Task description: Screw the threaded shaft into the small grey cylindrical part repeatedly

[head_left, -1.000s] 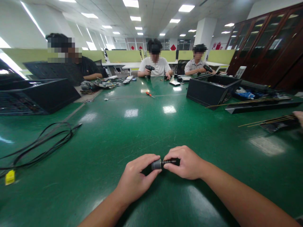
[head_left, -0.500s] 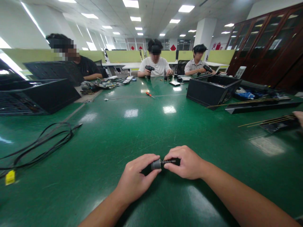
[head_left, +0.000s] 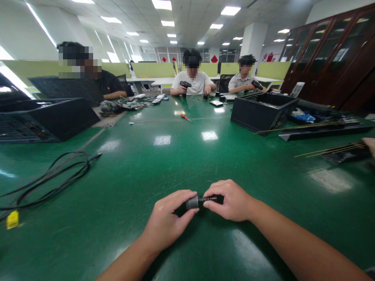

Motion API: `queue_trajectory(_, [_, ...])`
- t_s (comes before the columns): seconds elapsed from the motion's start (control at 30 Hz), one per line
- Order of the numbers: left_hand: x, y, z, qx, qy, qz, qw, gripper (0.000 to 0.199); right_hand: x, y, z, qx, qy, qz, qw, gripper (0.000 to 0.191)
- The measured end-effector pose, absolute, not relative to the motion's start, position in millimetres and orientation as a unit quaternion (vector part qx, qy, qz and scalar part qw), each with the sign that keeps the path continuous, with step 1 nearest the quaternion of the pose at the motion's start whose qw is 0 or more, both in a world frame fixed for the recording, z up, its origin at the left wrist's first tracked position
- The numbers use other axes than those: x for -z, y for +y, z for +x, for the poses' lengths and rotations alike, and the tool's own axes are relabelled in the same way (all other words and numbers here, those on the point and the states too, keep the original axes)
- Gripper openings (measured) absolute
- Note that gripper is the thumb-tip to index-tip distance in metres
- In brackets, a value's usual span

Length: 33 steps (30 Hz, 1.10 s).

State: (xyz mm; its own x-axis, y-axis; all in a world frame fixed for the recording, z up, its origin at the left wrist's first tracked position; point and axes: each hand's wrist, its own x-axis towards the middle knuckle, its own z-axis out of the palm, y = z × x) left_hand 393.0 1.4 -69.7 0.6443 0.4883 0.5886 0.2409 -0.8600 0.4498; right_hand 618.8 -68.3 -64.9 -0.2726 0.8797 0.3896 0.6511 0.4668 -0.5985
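My left hand [head_left: 172,220] is wrapped round a short dark grey cylinder [head_left: 192,202] that looks like a small motor, thumb and fingers on its sides. From the cylinder's right end a thin, ridged metal shaft [head_left: 208,199] points toward my right palm. Thumb and index finger of my right hand [head_left: 230,201] close around this shaft close to the cylinder. Both hands are low over the green tabletop [head_left: 137,171]. My fingers hide the cylinder's left end, and whether the shaft is fixed to it I cannot tell.
Black cables [head_left: 58,175] with a yellow tag [head_left: 12,219] lie at left. Computer cases stand left [head_left: 58,121] and right [head_left: 260,113]. An orange screwdriver [head_left: 185,117] lies farther back. Three people sit across, two holding drills. Thin brass-coloured rods [head_left: 328,150] extend from another person's hand at right.
My left hand and the cylinder have shifted very slightly left, and a little more of the shaft shows. Across the table, one person's hand has moved slightly left.
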Motion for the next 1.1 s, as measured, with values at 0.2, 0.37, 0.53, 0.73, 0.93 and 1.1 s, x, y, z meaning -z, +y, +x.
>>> queue_trajectory(0.2, [69.3, 1.3, 393.1, -0.371, 0.207, 0.89, 0.165, 0.031, 63.8, -68.3, 619.6, -0.159, -0.78, -0.493, 0.35, 0.011])
queue_trajectory(0.37, [69.5, 1.3, 393.5, -0.373, 0.205, 0.89, 0.167, 0.031, 63.4, -68.6, 620.2, -0.158, -0.777, -0.496, 0.355, 0.011])
queue_trajectory(0.53, [69.9, 2.1, 392.6, -0.37, 0.206, 0.89, 0.169, 0.031, 62.6, -68.8, 619.6, -0.162, -0.776, -0.495, 0.355, 0.012])
queue_trajectory(0.73, [67.8, 1.2, 391.8, -0.372, 0.205, 0.89, 0.167, 0.03, 63.2, -68.8, 619.0, -0.16, -0.775, -0.496, 0.359, 0.012])
queue_trajectory(0.93, [68.1, 2.3, 390.9, -0.369, 0.212, 0.89, 0.164, 0.03, 63.6, -68.0, 620.3, -0.151, -0.778, -0.5, 0.351, 0.012])
queue_trajectory(1.1, [69.0, 3.5, 390.9, -0.37, 0.216, 0.889, 0.165, 0.03, 63.6, -68.0, 621.3, -0.145, -0.776, -0.503, 0.351, 0.012])
